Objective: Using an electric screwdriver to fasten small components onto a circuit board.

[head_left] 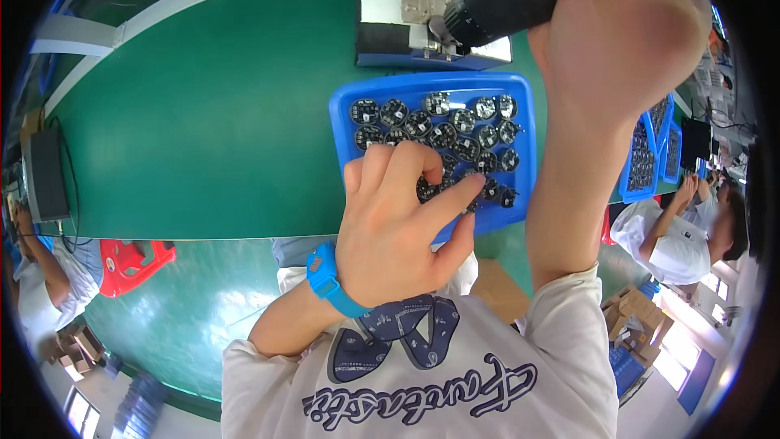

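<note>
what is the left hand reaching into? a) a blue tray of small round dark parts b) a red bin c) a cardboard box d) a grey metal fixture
a: the left hand has its fingertips down among the small round dark parts in the blue tray, while the right hand grips a black power tool above the tray.

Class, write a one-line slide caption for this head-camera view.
Left hand picks among small round dark parts in a blue tray while the right hand grips a black power tool over a green bench.
</note>
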A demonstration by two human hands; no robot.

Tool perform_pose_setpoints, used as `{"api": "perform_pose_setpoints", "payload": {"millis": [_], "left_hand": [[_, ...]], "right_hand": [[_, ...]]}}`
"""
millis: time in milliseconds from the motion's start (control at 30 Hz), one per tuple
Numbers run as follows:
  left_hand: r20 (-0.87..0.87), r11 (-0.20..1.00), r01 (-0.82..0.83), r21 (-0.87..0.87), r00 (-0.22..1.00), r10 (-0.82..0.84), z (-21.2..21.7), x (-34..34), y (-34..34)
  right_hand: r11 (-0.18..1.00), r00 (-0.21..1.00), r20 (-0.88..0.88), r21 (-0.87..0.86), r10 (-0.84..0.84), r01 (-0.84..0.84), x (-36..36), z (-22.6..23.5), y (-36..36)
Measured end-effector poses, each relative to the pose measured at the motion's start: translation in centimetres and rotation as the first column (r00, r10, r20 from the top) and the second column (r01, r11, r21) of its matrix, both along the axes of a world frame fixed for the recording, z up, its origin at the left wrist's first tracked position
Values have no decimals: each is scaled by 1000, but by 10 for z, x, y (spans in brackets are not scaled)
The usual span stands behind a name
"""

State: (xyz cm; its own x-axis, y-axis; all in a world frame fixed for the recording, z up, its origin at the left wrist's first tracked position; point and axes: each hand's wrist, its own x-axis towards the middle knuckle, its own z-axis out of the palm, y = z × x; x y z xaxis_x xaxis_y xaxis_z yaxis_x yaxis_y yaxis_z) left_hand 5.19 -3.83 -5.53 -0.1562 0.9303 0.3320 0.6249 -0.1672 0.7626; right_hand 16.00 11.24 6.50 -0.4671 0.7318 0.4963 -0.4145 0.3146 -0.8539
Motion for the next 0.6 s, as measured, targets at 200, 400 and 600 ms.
{"api": "perform_pose_setpoints", "payload": {"millis": [200, 400, 600], "left_hand": [[-71, 996, 47, -72, 996, -52, -1, 7, -2], [-138, 990, 109, -85, 983, -120, 2, 29, -5], [-242, 992, 61, -112, 967, -86, 3, 47, 0]], "right_hand": [[998, 995, 72, -5, -67, 67, 16, -4, -6], [975, 940, 308, 207, -147, 84, 77, -30, -13], [949, 915, 345, 298, -206, 101, 86, -51, -22]]}}
